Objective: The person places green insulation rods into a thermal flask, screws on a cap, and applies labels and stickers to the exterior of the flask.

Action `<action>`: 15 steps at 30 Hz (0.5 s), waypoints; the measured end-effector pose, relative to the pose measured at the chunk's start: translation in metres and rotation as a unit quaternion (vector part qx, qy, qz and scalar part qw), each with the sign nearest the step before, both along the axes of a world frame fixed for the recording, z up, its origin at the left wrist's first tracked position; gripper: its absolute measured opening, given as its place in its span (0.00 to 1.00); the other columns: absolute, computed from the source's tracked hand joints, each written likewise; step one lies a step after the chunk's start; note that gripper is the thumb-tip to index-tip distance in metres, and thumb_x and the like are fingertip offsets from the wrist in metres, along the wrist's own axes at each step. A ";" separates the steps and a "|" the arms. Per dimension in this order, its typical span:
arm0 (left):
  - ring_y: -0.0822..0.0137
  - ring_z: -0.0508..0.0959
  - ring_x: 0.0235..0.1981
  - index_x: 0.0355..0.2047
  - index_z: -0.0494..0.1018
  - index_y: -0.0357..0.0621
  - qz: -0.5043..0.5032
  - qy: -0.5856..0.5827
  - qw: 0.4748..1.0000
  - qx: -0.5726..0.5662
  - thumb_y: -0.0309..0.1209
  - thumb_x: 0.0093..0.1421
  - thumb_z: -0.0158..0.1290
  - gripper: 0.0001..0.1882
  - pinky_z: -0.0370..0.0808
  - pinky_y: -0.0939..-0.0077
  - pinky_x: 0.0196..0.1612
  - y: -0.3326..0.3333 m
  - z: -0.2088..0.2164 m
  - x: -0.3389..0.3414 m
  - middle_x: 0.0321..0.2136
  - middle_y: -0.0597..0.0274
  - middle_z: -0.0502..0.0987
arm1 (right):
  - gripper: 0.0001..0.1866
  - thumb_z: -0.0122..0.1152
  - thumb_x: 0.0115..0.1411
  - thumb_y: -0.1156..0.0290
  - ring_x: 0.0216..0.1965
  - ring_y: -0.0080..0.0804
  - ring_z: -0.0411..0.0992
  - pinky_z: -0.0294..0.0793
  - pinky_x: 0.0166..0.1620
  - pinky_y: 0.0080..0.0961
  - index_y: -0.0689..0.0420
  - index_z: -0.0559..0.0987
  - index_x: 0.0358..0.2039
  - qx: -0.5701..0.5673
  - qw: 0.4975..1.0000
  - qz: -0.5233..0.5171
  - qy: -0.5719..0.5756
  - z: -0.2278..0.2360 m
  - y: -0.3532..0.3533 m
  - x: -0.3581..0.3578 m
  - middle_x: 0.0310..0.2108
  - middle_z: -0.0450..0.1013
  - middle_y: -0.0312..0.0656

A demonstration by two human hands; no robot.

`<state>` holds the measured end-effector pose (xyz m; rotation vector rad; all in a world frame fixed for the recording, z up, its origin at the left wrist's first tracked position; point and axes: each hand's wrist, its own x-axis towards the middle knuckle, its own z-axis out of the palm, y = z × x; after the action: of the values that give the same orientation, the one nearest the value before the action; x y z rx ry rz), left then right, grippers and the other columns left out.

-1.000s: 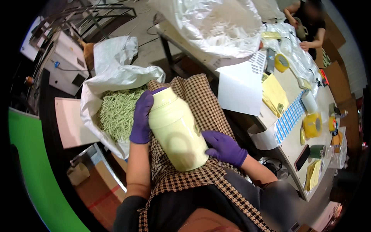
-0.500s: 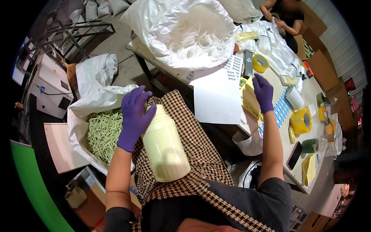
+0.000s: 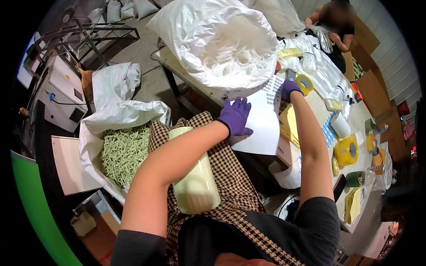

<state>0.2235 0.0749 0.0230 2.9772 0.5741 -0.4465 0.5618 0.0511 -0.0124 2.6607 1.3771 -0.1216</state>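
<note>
Short of the sheet (image 3: 259, 128), a bottle (image 3: 195, 190) lies on my apron (image 3: 235, 184); I should hold my left forearm (image 3: 184, 153) clear of it. My left hand (image 3: 236, 117), spread open on the sheet, does best with a flat palm to stop sliding. The sheet, overhanging the surface (image 3: 320, 94), is white: blank nearby, printed rows farther up. By its far right edge is my right hand (image 3: 289, 90); its grip I cannot tell.

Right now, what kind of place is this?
Probably a workshop or packing area: there's a big white sack of pale rings, many small green pieces, and a yellow tape roll on the worktable.
</note>
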 end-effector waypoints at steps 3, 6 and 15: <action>0.50 0.49 0.76 0.75 0.47 0.41 -0.009 -0.006 0.999 -0.035 0.70 0.57 0.51 0.59 0.46 0.37 0.73 -0.006 0.001 -0.006 0.76 0.48 0.47 | 0.18 0.54 0.61 0.67 0.49 0.56 0.79 0.79 0.51 0.45 0.66 0.83 0.44 0.073 0.997 -0.002 -0.009 -0.013 -0.012 -0.002 0.45 0.79 0.63; 0.50 0.49 0.76 0.75 0.47 0.41 -0.007 -0.005 1.000 -0.026 0.71 0.55 0.53 0.60 0.46 0.39 0.73 0.005 -0.001 -0.025 0.76 0.48 0.48 | 0.19 0.54 0.62 0.66 0.49 0.56 0.79 0.78 0.53 0.45 0.67 0.80 0.46 0.124 0.992 -0.034 -0.013 0.001 -0.002 -0.043 0.44 0.79 0.63; 0.51 0.50 0.76 0.75 0.48 0.43 -0.033 -0.042 0.997 -0.063 0.65 0.54 0.58 0.59 0.46 0.37 0.73 0.009 -0.006 -0.013 0.76 0.50 0.48 | 0.12 0.49 0.64 0.57 0.16 0.24 0.63 0.62 0.18 0.26 0.48 0.69 0.27 0.304 0.785 -0.213 0.496 0.020 -0.110 0.054 0.19 0.63 0.33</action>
<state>0.2107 0.0839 0.0172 2.8848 0.4232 -0.3477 0.6157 -0.0590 0.0080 3.6189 0.9979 -1.5813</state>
